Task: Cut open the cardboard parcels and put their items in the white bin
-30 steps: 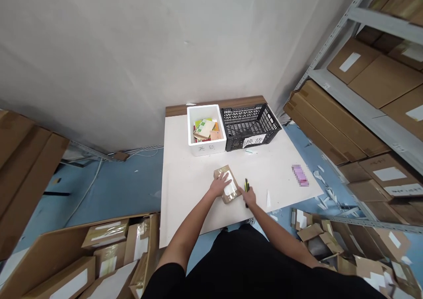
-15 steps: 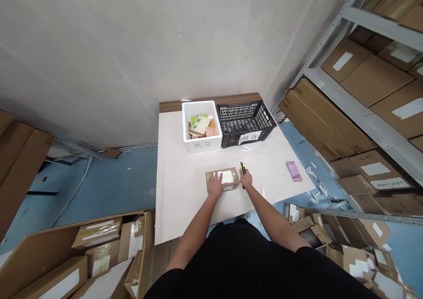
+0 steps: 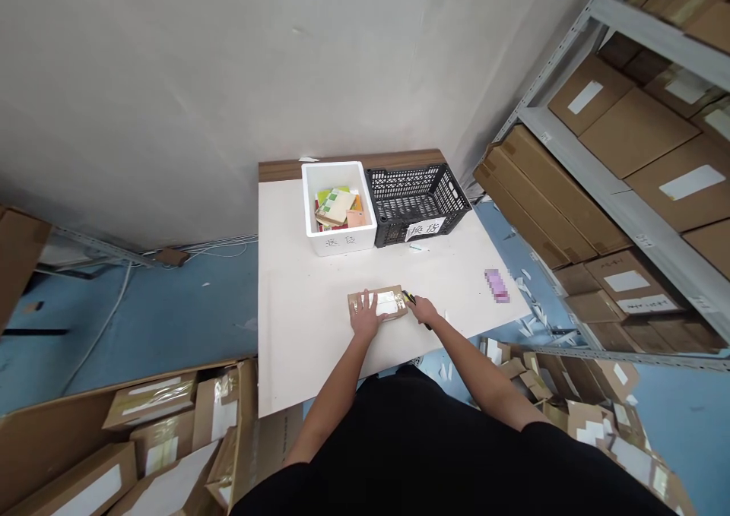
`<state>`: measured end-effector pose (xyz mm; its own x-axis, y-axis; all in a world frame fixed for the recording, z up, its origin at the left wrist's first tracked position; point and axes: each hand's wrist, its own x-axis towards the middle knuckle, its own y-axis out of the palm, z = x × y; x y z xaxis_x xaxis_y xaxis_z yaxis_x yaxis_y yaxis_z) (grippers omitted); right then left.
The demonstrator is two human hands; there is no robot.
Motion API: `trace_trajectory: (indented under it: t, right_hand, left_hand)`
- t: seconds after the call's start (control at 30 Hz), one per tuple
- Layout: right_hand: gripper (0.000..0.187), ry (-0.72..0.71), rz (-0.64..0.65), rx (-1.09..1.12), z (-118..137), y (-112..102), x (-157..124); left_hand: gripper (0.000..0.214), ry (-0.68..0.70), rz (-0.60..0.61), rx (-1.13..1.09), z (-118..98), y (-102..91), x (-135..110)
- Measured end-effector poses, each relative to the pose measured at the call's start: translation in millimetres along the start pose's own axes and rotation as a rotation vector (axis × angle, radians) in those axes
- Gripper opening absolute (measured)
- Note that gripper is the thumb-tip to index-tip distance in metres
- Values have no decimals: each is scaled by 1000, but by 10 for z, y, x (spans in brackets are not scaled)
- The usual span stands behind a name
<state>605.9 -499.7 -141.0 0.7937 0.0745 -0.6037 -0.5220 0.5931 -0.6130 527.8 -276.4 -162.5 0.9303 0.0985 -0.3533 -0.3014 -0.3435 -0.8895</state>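
Head view: we have the parcel (image 3: 392,313) on the white surface (image 3: 296,333), near the front edge, lying flat with its long side running left to right; it's brown cardboard with clear tape and a white label (image 3: 387,301) on top; our left hand (image 3: 366,318) lies on the parcel's left part, grip open, fingers spread over the top and partly over the label; our right hand (image 3: 422,311) has its grip closed around a black-and-yellow cutter (image 3: 409,297), front end at the parcel's right end; we can't tell if the blade is in the tape, too small to resolve.

Behind the parcel we see a white foam bin (image 3: 344,245) with books (image 3: 335,207) inside; just right of it stands a black plastic crate (image 3: 392,234) with a handwritten paper sign (image 3: 425,229) on its front; a small pale strip (image 3: 418,248) lies in front of the crate; a pixelated purple item (image 3: 496,286) sits near the surface's right edge.

Around us: a big open carton (image 3: 247,417) holding taped parcels (image 3: 163,454) at lower left; a grey metal rack (image 3: 604,170) stacked with boxes (image 3: 642,132) on the right; opened cardboard boxes (image 3: 587,421) piled below it at lower right; blue floor (image 3: 188,311) underneath.
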Motion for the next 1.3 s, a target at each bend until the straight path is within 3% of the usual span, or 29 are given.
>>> trace_trajectory:
  t: [0.33,0.6,0.73,0.83,0.9,1.0,1.13,1.23,1.3]
  right_hand:
    - [33,48,-55,-133,-150,170,-343]
    - [31,37,36,-52,-267,-29,-462]
    - [35,120,-130,203,-336,266,-513]
    - [43,164,-118,365,-282,595,-457]
    - [49,171,-128,410,-198,664,-335]
    - [53,185,-188,338,-43,442,-57]
    - [49,168,-217,239,149,9,274]
    - [41,119,-159,277,231,-60,339]
    - [38,96,-130,302,243,-16,296]
  left_hand:
    - [81,1,-11,-13,-30,36,-59]
    - [83,25,27,37,-10,-80,-19]
    - [79,137,60,57,67,-262,47]
    - [68,170,68,67,84,-357,36]
    - [65,127,69,77,51,-370,-18]
    - [64,88,124,74,-47,-318,-140]
    - [59,183,170,44,-203,-195,-274]
    - [56,209,169,32,-244,-135,-287]
    - [54,180,189,3,-156,-124,-265]
